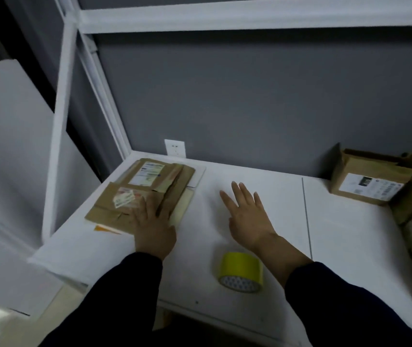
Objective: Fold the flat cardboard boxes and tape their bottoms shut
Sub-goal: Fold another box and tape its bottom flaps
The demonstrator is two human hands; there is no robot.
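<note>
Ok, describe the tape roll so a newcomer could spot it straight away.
Start at the white table against the grey wall. Near its front edge, nearer the person than the right hand, lies the tape roll. It is the only bright yellow thing; the flat boxes on the left and the folded box on the right are brown cardboard.

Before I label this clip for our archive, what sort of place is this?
Probably a packing or mailroom bench: flattened cardboard boxes with shipping labels, a yellow tape roll on the white table, and made-up boxes at the right.
</note>
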